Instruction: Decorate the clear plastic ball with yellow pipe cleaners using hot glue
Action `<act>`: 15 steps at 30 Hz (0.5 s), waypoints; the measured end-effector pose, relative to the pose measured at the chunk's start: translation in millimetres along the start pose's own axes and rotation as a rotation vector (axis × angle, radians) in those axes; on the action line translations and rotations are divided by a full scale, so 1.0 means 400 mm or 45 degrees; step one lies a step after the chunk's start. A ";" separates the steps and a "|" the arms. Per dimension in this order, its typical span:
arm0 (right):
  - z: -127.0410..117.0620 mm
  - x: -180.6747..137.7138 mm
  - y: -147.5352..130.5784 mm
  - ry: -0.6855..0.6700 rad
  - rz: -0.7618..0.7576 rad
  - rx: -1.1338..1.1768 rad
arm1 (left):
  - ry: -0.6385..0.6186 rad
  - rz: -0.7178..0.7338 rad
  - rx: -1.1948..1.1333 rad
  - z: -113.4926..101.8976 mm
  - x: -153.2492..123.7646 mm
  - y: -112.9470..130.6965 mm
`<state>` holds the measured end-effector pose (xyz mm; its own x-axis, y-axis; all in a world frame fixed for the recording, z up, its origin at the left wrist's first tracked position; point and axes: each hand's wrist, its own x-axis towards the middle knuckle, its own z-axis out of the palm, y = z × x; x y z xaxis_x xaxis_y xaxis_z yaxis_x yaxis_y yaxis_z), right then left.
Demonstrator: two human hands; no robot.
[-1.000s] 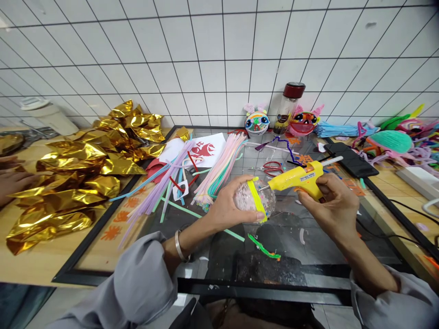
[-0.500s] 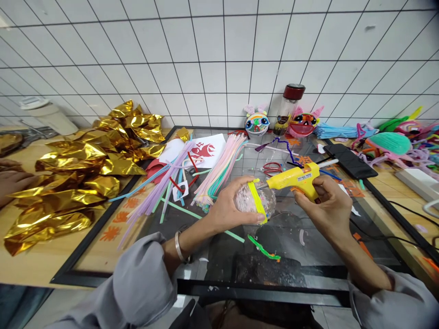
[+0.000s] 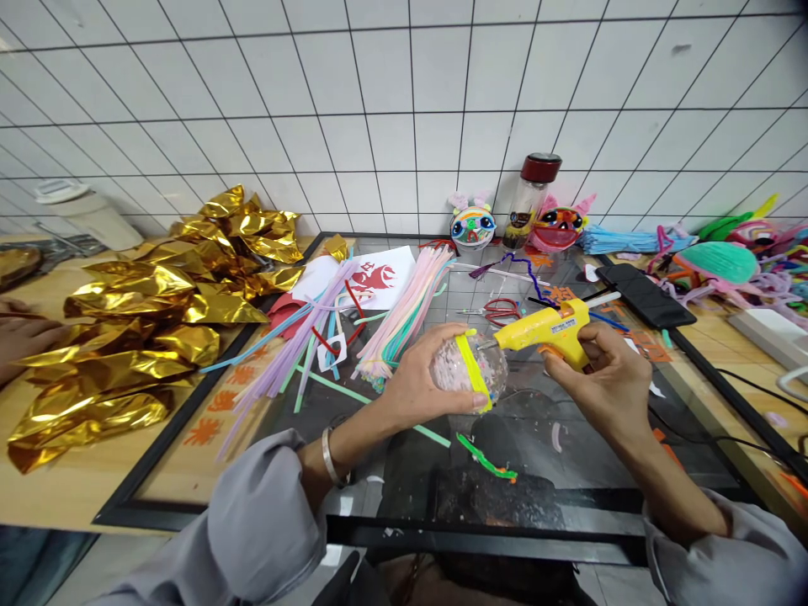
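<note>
Yellow hot-glue gun (image 3: 546, 326) with its nozzle at the clear ball (image 3: 492, 374); position has barely shifted over the last second.

Left hand (image 3: 417, 379): fingers (image 3: 467, 401) cupped around the ball, held just above the glass worktop (image 3: 568, 454) and unmoved since a second ago. Right hand (image 3: 606, 379): fingers (image 3: 568, 374) clenched on the gun's grip. The gun has drifted slightly left and its tip stays by the yellow pipe-cleaner strip (image 3: 470, 366) wrapped over the ball, so glue contact there looks unbroken. The ball holds pale glittery flecks. A green pipe-cleaner scrap (image 3: 486, 459) lies below the ball, with red scissors (image 3: 502, 310) and a pastel pipe-cleaner bundle (image 3: 404, 316) behind. The red-lidded bottle (image 3: 530, 202) at the wall has a dark layer at the bottom; I can't tell what it is. Gold foil (image 3: 145, 337) sits far left, beside another person's hand (image 3: 22, 337).
</note>
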<state>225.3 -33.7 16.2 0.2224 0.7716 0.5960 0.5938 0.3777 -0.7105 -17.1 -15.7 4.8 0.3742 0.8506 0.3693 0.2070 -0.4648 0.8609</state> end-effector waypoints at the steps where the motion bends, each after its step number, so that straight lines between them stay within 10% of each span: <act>1: 0.001 -0.002 0.003 -0.010 0.011 0.010 | 0.002 -0.005 0.002 0.000 0.000 0.000; 15: -0.013 -0.003 0.012 -0.065 -0.047 -0.037 | 0.028 0.011 -0.047 0.000 -0.001 -0.007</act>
<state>231.9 -35.6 13.9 0.1606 0.7830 0.6009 0.6229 0.3919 -0.6771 -17.8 -14.6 2.1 0.3555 0.8521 0.3841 0.1700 -0.4630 0.8699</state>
